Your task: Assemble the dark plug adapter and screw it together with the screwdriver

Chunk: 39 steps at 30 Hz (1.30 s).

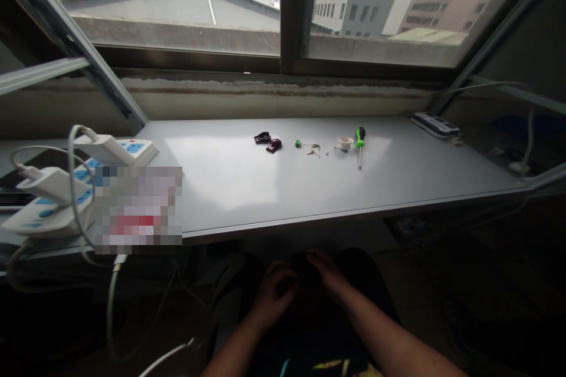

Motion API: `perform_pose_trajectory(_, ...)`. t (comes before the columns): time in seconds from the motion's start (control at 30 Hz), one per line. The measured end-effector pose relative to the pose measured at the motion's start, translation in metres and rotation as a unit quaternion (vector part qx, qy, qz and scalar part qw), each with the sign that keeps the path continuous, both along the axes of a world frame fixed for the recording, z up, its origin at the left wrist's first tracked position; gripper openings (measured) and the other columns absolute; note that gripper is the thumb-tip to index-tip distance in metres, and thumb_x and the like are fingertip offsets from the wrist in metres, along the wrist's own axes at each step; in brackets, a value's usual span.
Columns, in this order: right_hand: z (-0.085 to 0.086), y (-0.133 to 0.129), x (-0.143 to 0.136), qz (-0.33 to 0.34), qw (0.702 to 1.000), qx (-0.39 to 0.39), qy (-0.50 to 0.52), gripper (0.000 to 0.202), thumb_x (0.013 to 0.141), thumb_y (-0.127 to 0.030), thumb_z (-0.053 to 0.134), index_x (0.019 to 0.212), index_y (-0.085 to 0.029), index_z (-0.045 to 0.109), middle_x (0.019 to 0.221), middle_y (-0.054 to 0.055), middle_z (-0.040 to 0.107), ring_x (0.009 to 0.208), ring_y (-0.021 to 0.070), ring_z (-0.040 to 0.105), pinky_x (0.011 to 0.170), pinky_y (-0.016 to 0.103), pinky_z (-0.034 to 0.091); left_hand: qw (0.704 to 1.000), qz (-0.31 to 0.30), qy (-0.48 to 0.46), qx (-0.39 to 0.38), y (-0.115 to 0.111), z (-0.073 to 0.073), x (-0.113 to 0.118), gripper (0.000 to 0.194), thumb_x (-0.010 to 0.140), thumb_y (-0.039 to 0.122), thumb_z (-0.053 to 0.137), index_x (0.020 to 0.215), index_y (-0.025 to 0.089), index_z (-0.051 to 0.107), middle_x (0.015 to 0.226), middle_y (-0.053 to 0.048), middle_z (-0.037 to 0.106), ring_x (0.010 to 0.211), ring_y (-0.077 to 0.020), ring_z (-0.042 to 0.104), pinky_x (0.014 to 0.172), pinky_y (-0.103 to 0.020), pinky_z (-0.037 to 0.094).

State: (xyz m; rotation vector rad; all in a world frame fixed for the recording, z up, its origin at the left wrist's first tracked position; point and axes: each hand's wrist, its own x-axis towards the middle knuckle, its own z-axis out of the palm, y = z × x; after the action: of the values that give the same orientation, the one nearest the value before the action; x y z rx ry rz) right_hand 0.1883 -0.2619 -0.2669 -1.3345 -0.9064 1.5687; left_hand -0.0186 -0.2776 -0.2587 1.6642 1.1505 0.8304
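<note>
Below the table edge, over the person's lap, my left hand [276,290] rests with its fingers curved and apart, nothing visible in it. Beside it my right hand [326,271] lies in shadow, its fingers too dark to read clearly. Neither hand touches the table. On the table lie two dark casing pieces [274,145], a small green part with a wire [298,144], a few tiny parts [313,154], a small white cup [345,142] and a green and black screwdriver [360,139] with its shaft toward the person.
The grey-white table [239,188] runs below a window. At the left are a white power strip [42,218], plugged-in chargers [57,185], cables and a blurred-out object [139,206]. Another power strip [435,125] sits at the back right. Metal frame bars [95,53] flank the table.
</note>
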Motion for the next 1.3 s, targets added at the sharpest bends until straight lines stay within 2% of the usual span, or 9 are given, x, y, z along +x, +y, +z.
perform_pose_trajectory(0.27,-0.003,0.004,0.0,0.01,1.0,0.012,0.0,0.035,0.084,-0.054,0.071,0.105,-0.027,0.076,0.112,0.005,0.076,0.117,0.0305,0.065,0.105,0.044,0.044,1.0,0.012,-0.013,-0.007,0.004,-0.01,-0.002,0.013,0.085,0.029,0.071,0.096,0.022,0.075,0.12,-0.011,0.057,0.113,-0.0252,0.063,0.096,-0.039,0.054)
perform_pose_trajectory(0.4,-0.008,0.006,-0.001,0.004,1.0,0.004,0.01,0.039,0.084,-0.057,0.07,0.107,-0.026,0.075,0.113,0.005,0.075,0.116,0.0297,0.065,0.103,0.042,0.046,1.0,0.014,-0.018,-0.002,0.006,-0.015,-0.004,0.013,0.086,0.03,0.071,0.096,0.022,0.074,0.118,-0.01,0.057,0.113,-0.0248,0.063,0.096,-0.039,0.054)
perform_pose_trajectory(0.63,-0.019,0.006,-0.001,-0.02,0.999,-0.019,0.025,0.047,0.078,-0.064,0.073,0.105,-0.026,0.073,0.111,0.006,0.074,0.112,0.0294,0.066,0.099,0.042,0.048,0.999,0.013,-0.025,-0.022,0.007,-0.022,-0.006,0.012,0.087,0.028,0.07,0.097,0.022,0.073,0.12,-0.01,0.055,0.11,-0.0238,0.064,0.091,-0.037,0.055)
perform_pose_trajectory(0.77,-0.023,0.006,-0.002,-0.026,0.999,-0.028,0.031,0.046,0.077,-0.063,0.073,0.103,-0.025,0.072,0.106,0.005,0.073,0.108,0.0284,0.067,0.097,0.041,0.048,0.999,0.016,-0.027,-0.02,0.008,-0.026,-0.006,0.013,0.087,0.029,0.07,0.097,0.022,0.074,0.121,-0.01,0.055,0.113,-0.0249,0.063,0.095,-0.039,0.054)
perform_pose_trajectory(0.93,-0.027,0.007,-0.002,-0.037,0.998,-0.033,0.025,0.049,0.074,-0.065,0.075,0.101,-0.025,0.072,0.107,0.005,0.073,0.11,0.0289,0.066,0.099,0.042,0.047,0.999,0.015,-0.029,-0.018,0.009,-0.026,-0.006,0.013,0.086,0.029,0.071,0.097,0.022,0.074,0.12,-0.011,0.056,0.115,-0.0258,0.062,0.097,-0.041,0.054)
perform_pose_trajectory(1.3,-0.024,0.006,-0.003,-0.03,0.999,-0.028,0.029,0.047,0.075,-0.066,0.074,0.098,-0.026,0.072,0.101,0.003,0.074,0.105,0.0283,0.067,0.097,0.042,0.049,1.0,0.024,-0.015,-0.014,0.009,-0.023,-0.005,0.017,0.085,0.034,0.075,0.097,0.023,0.074,0.12,-0.01,0.058,0.116,-0.0258,0.062,0.102,-0.043,0.053)
